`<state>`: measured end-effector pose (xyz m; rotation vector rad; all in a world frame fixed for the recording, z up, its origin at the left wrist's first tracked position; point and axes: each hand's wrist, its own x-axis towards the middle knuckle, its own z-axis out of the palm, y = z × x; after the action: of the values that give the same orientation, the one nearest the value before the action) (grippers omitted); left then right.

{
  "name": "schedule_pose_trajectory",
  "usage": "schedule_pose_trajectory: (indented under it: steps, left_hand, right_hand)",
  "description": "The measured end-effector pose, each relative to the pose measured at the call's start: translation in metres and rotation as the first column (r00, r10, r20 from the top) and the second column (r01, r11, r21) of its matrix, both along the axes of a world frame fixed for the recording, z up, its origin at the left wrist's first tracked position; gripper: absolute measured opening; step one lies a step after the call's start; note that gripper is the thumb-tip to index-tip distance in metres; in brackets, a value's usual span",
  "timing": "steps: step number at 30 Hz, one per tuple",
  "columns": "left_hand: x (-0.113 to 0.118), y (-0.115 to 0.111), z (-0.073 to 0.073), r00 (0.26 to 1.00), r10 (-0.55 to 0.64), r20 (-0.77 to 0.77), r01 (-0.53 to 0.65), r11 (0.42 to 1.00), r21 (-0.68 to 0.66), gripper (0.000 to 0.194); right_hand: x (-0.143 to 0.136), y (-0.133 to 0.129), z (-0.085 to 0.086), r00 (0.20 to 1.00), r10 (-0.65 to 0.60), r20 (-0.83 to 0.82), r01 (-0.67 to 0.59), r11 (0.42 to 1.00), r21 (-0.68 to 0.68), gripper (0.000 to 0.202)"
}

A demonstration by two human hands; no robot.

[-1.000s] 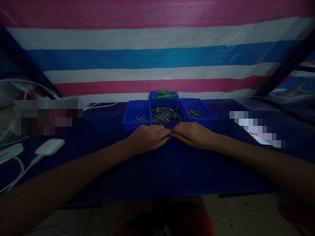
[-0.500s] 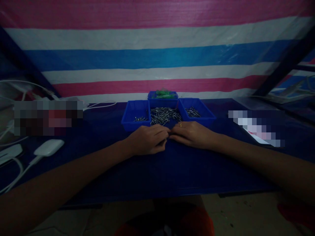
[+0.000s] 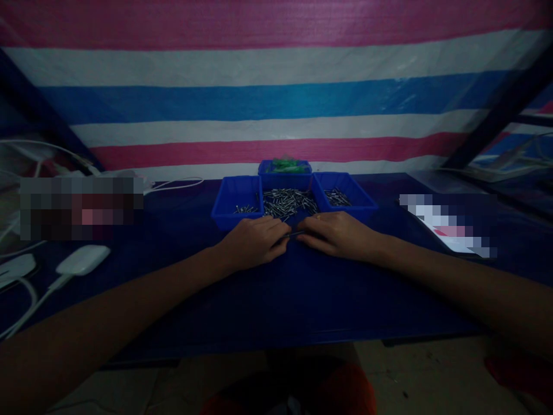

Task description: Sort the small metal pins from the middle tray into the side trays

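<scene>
A thin metal pin (image 3: 295, 234) spans the small gap between my two hands above the blue table. My left hand (image 3: 259, 242) pinches its left end with thumb and fingertips. Bent over its right end are the fingers of my right hand (image 3: 334, 233), closed on it, with a ring on one finger. Just beyond the hands lies a loose pile of similar metal pins (image 3: 287, 202). More pins sit in the left blue bin (image 3: 237, 193) and in the right blue bin (image 3: 352, 190). The fingertips hide the pin's ends.
Behind the pile stands a third blue bin (image 3: 285, 180) with green items (image 3: 285, 165) in it. A white charger (image 3: 83, 260) with cables is at the left, beside blurred-out objects. A phone-like bright screen (image 3: 449, 239) lies right. Striped sheeting (image 3: 276, 104) closes the back.
My hands have drawn slightly apart, and the pin now shows between the fingertips. The view has shifted a little; bins and pile stay in place.
</scene>
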<state>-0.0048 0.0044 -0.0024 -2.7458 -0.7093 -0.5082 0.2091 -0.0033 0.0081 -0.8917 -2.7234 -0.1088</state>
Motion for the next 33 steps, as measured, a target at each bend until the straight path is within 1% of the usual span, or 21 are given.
schedule_pose_trajectory:
  steps: [7,13,18,23,30,33]
  left_hand:
    - [0.0002,0.0002,-0.0006,1.0,-0.007,0.005,0.007,1.0,0.001,0.02]
    - [0.0009,-0.0005,-0.0003,0.999,0.041,0.0,-0.041,0.999,-0.012,0.022]
    - [0.0001,-0.0001,-0.0002,0.999,0.04,0.017,-0.039,0.999,-0.032,0.02]
    - [-0.0006,0.0003,0.0005,0.998,0.059,0.0,-0.059,0.997,-0.054,0.016]
    - [-0.0007,0.0012,0.0011,0.997,0.075,-0.032,-0.076,0.996,-0.049,0.017]
    - [-0.0014,0.0015,0.0009,0.996,0.085,-0.043,-0.087,0.995,-0.049,0.017]
  right_hand:
    - [0.0,0.0015,0.0002,0.999,0.046,0.017,-0.045,0.999,-0.026,0.028]
    - [-0.0004,0.0012,0.0009,0.999,0.012,0.041,-0.011,1.0,-0.018,0.027]
    - [-0.0016,0.0008,0.0031,0.997,-0.016,0.079,0.017,1.0,-0.014,0.027]
    - [-0.0015,0.0009,0.0038,0.996,-0.016,0.082,0.016,1.0,-0.001,0.028]
    - [-0.0013,0.0024,0.0038,0.995,-0.037,0.094,0.037,0.999,0.01,0.028]
    - [-0.0007,0.003,0.0043,0.995,-0.022,0.099,0.021,1.0,0.008,0.026]
